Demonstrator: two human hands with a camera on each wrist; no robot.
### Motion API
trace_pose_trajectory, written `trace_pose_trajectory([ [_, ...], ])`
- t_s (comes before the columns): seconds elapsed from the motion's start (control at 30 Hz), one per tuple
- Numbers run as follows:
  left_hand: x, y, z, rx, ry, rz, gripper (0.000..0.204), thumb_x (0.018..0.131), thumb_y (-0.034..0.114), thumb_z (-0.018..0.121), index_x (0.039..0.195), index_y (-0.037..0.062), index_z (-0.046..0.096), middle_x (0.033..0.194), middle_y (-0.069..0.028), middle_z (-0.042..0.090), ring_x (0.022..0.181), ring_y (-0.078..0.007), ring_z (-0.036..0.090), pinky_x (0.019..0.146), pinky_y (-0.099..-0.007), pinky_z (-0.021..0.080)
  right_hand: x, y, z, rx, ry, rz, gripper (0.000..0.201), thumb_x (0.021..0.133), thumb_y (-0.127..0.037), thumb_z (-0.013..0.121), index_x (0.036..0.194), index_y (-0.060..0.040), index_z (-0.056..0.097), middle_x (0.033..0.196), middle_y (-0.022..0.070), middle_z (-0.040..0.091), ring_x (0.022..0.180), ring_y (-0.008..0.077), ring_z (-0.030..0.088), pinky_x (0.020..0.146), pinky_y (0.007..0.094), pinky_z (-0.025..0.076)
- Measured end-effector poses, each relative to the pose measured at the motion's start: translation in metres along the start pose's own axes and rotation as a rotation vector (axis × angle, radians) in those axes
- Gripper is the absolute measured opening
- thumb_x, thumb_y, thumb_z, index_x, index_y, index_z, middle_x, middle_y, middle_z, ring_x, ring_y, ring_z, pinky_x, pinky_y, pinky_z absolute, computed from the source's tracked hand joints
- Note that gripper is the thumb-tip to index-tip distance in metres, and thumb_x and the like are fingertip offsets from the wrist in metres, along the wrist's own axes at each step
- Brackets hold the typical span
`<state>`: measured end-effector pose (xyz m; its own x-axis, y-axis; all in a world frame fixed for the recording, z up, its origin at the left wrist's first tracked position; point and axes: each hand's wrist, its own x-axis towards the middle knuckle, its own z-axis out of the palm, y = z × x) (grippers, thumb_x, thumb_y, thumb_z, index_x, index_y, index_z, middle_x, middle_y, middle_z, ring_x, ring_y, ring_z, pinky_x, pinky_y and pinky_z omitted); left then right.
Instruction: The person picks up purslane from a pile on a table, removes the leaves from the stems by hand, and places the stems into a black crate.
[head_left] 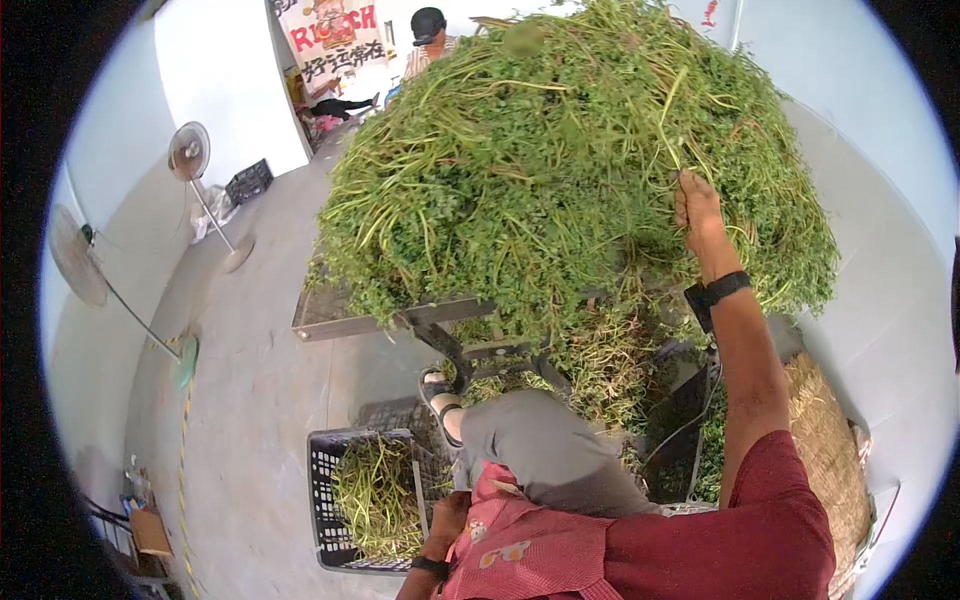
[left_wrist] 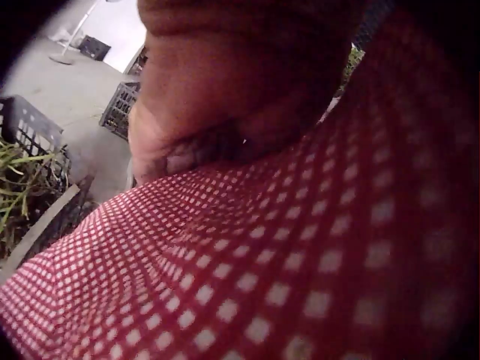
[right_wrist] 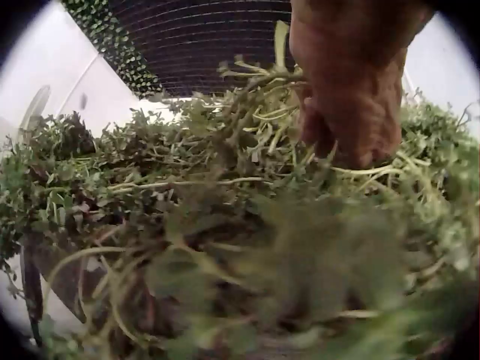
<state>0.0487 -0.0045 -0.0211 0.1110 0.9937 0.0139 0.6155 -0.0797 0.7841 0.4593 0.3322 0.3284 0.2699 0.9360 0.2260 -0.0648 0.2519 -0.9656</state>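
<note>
A huge heap of leafy green plants [head_left: 560,170] with long pale stems covers the table. My right hand [head_left: 702,215] is at the heap's right side with its fingers curled around a plant stem [head_left: 667,135], which sticks up past the knuckles. In the right wrist view that hand [right_wrist: 352,97] is bent down into the greens, with stems leaving it to the left. Low in the head view, my left hand [head_left: 448,518] rests at my lap against the red checked apron [left_wrist: 225,247], beside the crate; its fingers are mostly hidden.
A black plastic crate [head_left: 318,500] holding cut stems stands on the floor at my left. Trimmings [head_left: 610,365] are piled under the table edge [head_left: 390,318]. Two standing fans [head_left: 190,150] are at the left. Another person [head_left: 428,45] in a cap is behind the heap. A woven sack [head_left: 825,450] lies at right.
</note>
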Motion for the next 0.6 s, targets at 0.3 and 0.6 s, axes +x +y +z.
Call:
trace_pose_trajectory([
  [0.3,0.030,0.053,-0.032,-0.201,0.179,-0.053,0.024,0.088,0.018,0.053,0.099,-0.0015,0.060,0.079,-0.0159,0.064,0.070,-0.0237,0.062,0.064,-0.0310,0.048,-0.039,-0.038,-0.007,0.122,-0.316,-0.189,0.031,0.093,-0.031,0.049,0.100,-0.0012,0.053,0.056,-0.0056,0.034,0.044,0.0048,0.028,0.039,0.0198,0.023],
  [0.6,0.072,0.174,-0.077,-0.223,0.325,0.268,0.023,0.086,0.012,0.051,0.106,0.0006,0.057,0.095,-0.0148,0.063,0.086,-0.0227,0.060,0.076,-0.0315,0.045,-0.174,-0.047,0.019,0.178,-0.616,-0.025,0.028,0.093,-0.029,0.048,0.086,-0.0032,0.054,0.053,-0.0044,0.037,0.043,0.0054,0.030,0.038,0.0209,0.025],
])
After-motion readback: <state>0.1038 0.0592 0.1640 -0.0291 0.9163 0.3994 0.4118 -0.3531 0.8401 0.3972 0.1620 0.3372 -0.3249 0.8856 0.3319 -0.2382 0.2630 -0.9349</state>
